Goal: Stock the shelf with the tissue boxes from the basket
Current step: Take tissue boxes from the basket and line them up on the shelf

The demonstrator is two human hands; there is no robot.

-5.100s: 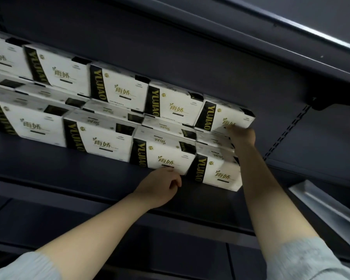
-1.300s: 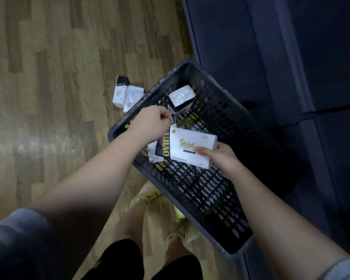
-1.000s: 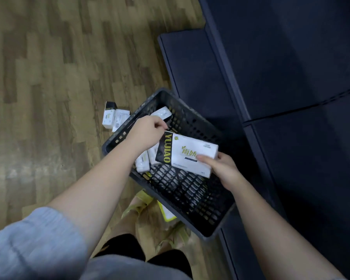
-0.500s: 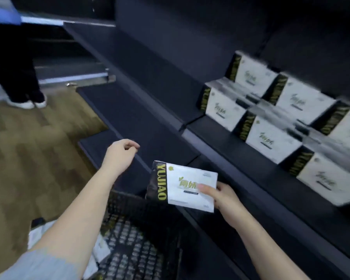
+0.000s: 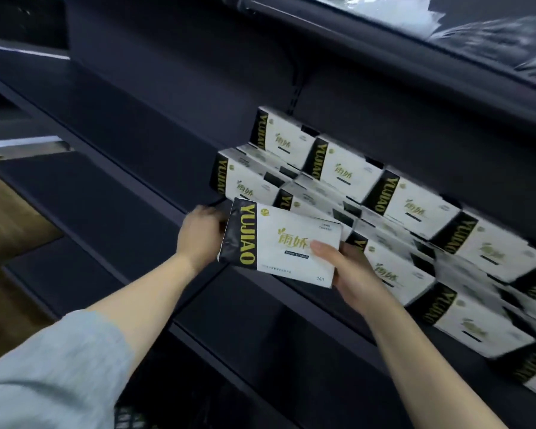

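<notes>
Gripped in right hand [image 5: 350,267], thumb across tissue box [image 5: 279,243]; left hand [image 5: 200,235] fingers hidden, grip unclear. Could knock stacked boxes [image 5: 415,212] off shelf [image 5: 106,168] if shoved in crooked

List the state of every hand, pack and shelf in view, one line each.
Held tissue pack: in the air, both hands on it, not yet shelved.
Right hand: grips the pack's right end.
Left hand: at its left end, grip hidden.
Shelved packs: stacked in rows.
Shelf: left part bare.

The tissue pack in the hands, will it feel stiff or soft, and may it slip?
The tissue pack probably gives a little: its black end looks rounded. It seems light, since the right hand holds one corner and the left hand only steadies it. The glossy wrap may be slippery.
</notes>
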